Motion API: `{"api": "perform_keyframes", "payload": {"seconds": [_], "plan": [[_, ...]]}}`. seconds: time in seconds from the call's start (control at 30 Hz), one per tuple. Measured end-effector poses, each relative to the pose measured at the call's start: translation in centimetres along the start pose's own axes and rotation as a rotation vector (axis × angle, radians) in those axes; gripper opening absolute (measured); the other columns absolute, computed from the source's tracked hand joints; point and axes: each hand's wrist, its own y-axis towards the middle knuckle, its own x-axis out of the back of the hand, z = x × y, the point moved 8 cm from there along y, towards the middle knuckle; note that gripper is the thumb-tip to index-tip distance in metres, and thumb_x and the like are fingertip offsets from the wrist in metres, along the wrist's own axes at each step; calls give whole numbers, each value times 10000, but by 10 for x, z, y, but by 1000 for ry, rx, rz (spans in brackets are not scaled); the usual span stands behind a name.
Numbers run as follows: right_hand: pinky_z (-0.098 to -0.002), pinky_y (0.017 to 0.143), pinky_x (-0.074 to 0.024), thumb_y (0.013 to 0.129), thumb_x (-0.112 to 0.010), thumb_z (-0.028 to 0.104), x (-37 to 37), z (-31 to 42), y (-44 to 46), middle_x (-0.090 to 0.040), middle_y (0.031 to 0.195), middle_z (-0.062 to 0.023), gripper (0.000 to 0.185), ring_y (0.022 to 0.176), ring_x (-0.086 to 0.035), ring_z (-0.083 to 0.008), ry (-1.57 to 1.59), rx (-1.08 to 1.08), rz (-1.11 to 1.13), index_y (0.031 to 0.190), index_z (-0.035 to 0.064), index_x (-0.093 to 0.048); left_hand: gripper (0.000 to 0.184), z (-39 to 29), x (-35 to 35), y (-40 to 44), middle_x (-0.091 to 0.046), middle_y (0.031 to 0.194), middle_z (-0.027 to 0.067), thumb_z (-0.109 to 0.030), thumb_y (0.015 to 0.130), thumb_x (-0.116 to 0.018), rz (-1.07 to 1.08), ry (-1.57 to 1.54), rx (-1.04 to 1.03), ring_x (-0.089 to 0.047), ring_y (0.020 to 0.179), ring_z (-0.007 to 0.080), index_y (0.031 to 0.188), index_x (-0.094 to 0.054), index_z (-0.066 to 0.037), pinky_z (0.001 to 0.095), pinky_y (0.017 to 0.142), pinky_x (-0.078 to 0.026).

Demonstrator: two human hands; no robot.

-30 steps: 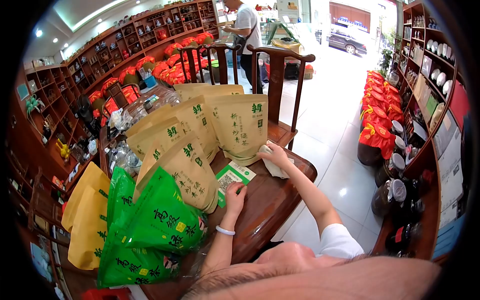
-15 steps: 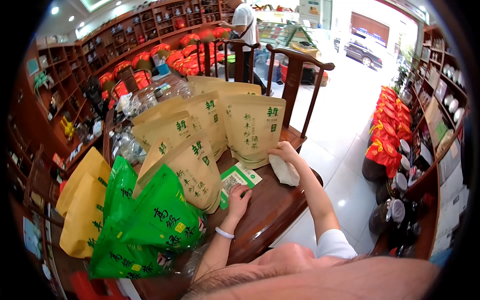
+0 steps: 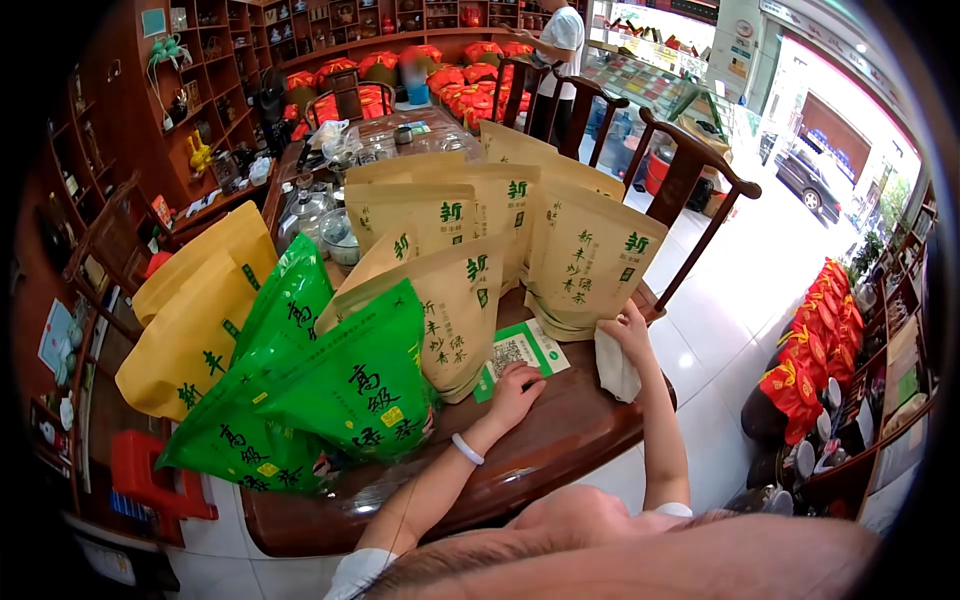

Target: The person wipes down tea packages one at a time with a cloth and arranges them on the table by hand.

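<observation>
Hands apart, both over the near part of a dark, glossy wooden table point(image 3: 570, 430). Left hand point(image 3: 515, 392), with a pale bracelet point(image 3: 468, 449) at the wrist, rests low on a green-and-white card point(image 3: 548, 350) bearing a printed square code; fingers bent, and whether they grip anything cannot be told. Right hand point(image 3: 628, 332) closed on a crumpled white cloth point(image 3: 615, 372) at the table's right edge, fingertips just beside the foot of the front-right kraft pouch point(image 3: 590, 260); contact with it unclear. That pouch stands upright, green and dark characters on its face. To its left, more kraft pouches point(image 3: 455, 320) in a tight, overlapping cluster, the nearest one leaning. Glossy green pouches point(image 3: 350, 385) in front of these, slanted and overlapping; yellow pouches point(image 3: 200, 320) at the far left. Glassware point(image 3: 340, 235) behind the cluster. Beyond: wooden chairs point(image 3: 690, 165) along the table's far right side, a standing person point(image 3: 565, 40) in a white top, shelving along the walls. Red-covered jars point(image 3: 810, 350) lined up on the right, red stool point(image 3: 165, 475) on the floor at lower left.
</observation>
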Motion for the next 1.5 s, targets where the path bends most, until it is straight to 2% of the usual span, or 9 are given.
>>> {"api": "perform_keyframes", "payload": {"seconds": [0.03, 0.07, 0.13, 0.37, 0.63, 0.73, 1.27, 1.33, 1.5], "plan": [[-272, 706, -468, 678, -688, 41, -1, -5, 3, -602, 990, -14, 520, 866, -576, -153, -146, -41, 100, 1158, 36, -488, 167, 0, -1, 1, -635, 945, 96, -153, 732, -658, 0, 6, -11, -506, 1036, 281, 834, -653, -21, 377, 903, -387], [-272, 706, -468, 678, -688, 41, -2, -8, 9, -602, 990, -14, 520, 866, -576, -153, -148, -51, 110, 1158, 36, -488, 169, 1, -2, -1, -635, 946, 97, -155, 732, -658, -1, 11, -15, -507, 1033, 282, 835, -653, -21, 376, 902, -389], [-267, 729, -459, 665, -679, -2, -24, -23, 19, -616, 957, -48, 403, 858, -574, -149, 76, -237, 307, 1050, 13, -560, 170, 1, -1, 0, -635, 944, 98, -157, 732, -659, 8, 5, -6, -508, 1032, 282, 835, -653, -22, 373, 898, -393], [-264, 718, -473, 630, -714, 3, -36, -28, 46, -634, 905, -64, 375, 827, -584, -136, 42, -225, 332, 982, -23, -590, 157, -1, -1, 0, -633, 928, 86, -162, 736, -636, -9, -2, 6, -489, 1044, 286, 799, -648, -19, 371, 898, -390], [-237, 660, -473, 646, -691, -9, -44, -37, 56, -647, 790, -57, 255, 709, -592, -114, -55, -419, 358, 894, -28, -635, 136, -6, -1, 1, -637, 914, 74, -157, 734, -637, -9, 31, -30, -495, 1029, 281, 781, -649, -30, 372, 891, -391], [-242, 663, -476, 653, -682, -21, -51, -46, 66, -648, 800, -63, 241, 714, -593, -115, 70, -250, 357, 888, -40, -631, 133, -4, -2, 1, -639, 911, 69, -155, 734, -637, -18, 15, -26, -498, 1024, 279, 776, -648, -30, 371, 888, -391], [-247, 647, -469, 710, -675, 13, -67, -79, 105, -634, 785, -50, 143, 698, -586, -124, 61, -221, 409, 839, -38, -639, 123, -7, -1, 0, -643, 906, 70, -138, 727, -640, -23, 25, -35, -509, 1013, 284, 781, -653, -28, 371, 894, -394], [-236, 598, -438, 767, -650, 77, -54, -65, 110, -592, 756, -34, 125, 671, -547, -106, -57, 46, 253, 749, -45, -631, 123, -6, -1, 1, -643, 905, 70, -136, 727, -640, -17, 22, -34, -510, 1012, 284, 781, -653, -27, 371, 893, -394], [-222, 548, -386, 813, -614, 121, -40, -83, 103, -559, 754, -32, 257, 632, -492, -93, 24, -98, 328, 633, -62, -593, 122, -7, -1, 1, -645, 898, 68, -135, 725, -641, -8, 18, -33, -511, 1012, 280, 783, -653, -28, 370, 894, -394]]}}
